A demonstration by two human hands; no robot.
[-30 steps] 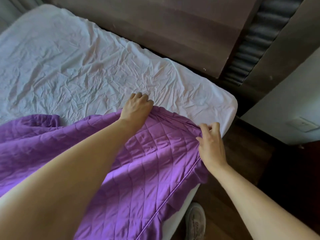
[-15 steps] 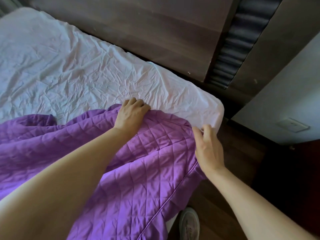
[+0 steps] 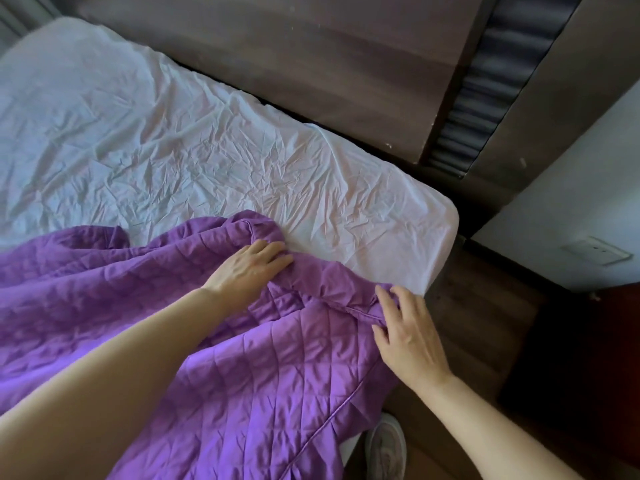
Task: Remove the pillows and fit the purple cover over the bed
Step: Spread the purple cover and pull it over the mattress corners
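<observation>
A purple quilted cover (image 3: 242, 358) lies bunched over the near part of the bed and hangs off its right side. The bed (image 3: 166, 140) carries a wrinkled white fitted sheet, bare from the cover's edge to the headboard. No pillows are in view. My left hand (image 3: 251, 268) grips a raised fold at the cover's top edge, fingers curled into the fabric. My right hand (image 3: 407, 332) pinches the cover's piped edge near the bed's right side, with the other fingers spread.
A dark wooden headboard (image 3: 277, 60) runs along the far side of the bed. A white wall with a switch plate (image 3: 597, 255) stands at the right. Dark wood floor (image 3: 485, 317) lies beside the bed, with my shoe (image 3: 386, 448) on it.
The cover's top edge has bunched up into a fold under my left hand, and the hand has loosened and slid back. My right hand has shifted its hold along the piped edge.
</observation>
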